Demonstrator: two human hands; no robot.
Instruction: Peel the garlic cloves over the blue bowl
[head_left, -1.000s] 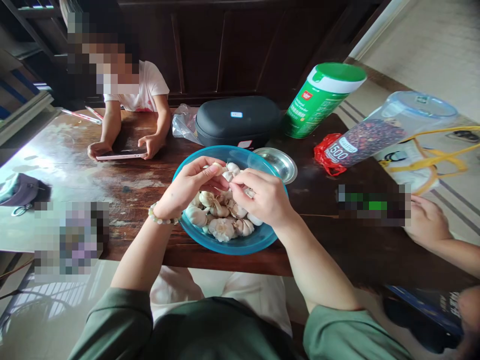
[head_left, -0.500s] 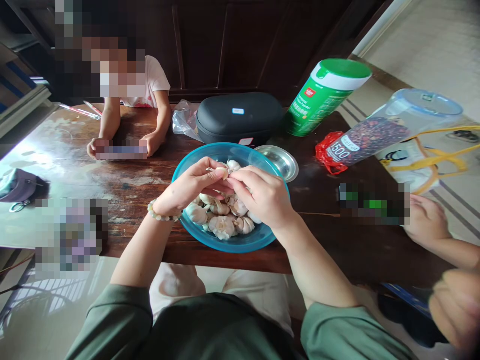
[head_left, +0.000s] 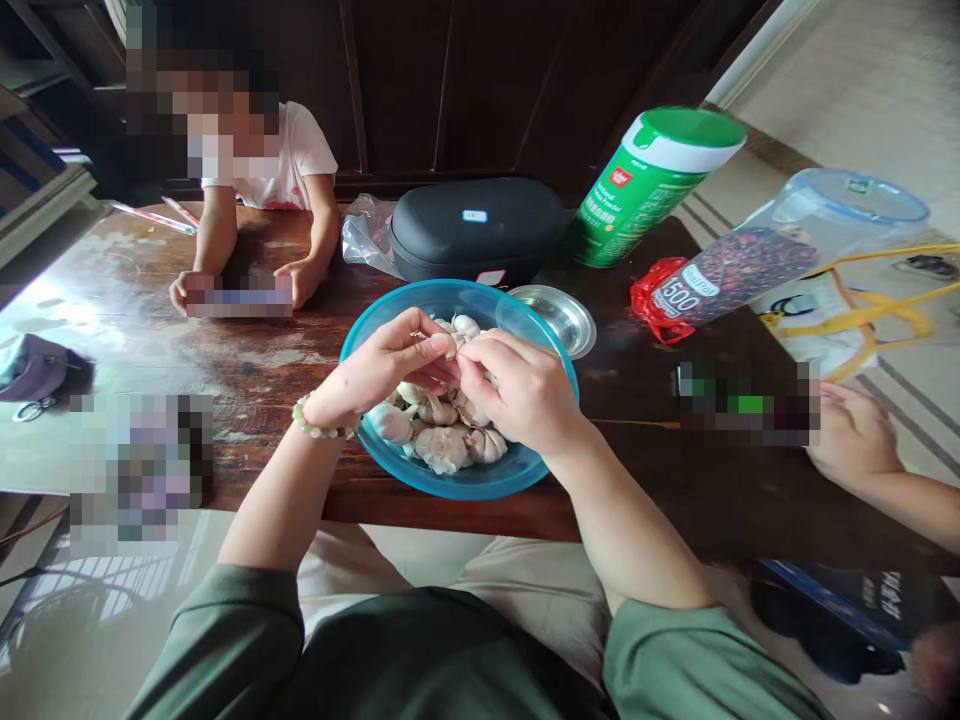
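Observation:
A blue plastic bowl (head_left: 460,490) stands in front of me, holding several whitish garlic bulbs (head_left: 444,450). Over it, my left hand (head_left: 394,365) pinches a small pale garlic clove (head_left: 450,346) between thumb and fingers. A bead bracelet (head_left: 321,425) circles that wrist. My right hand (head_left: 523,385) meets the left one at the clove, its thumb and forefinger pressed together on it. Its other fingers are curled and partly hidden. Just behind the bowl's right rim sits a shallow metal dish (head_left: 566,318).
On the dark wooden table (head_left: 255,400) are a black case (head_left: 476,230), a clear plastic bag (head_left: 369,235), a green canister (head_left: 645,185) and a tall clear jar (head_left: 765,260) with a red bag (head_left: 660,305). One person sits at far left with a device; another person's hand (head_left: 855,435) holds a phone at right.
My hands stay at the clove above the bowl, with only slight finger movement. The view has shifted a little. At lower right, the other person's blurred limb has mostly left the view.

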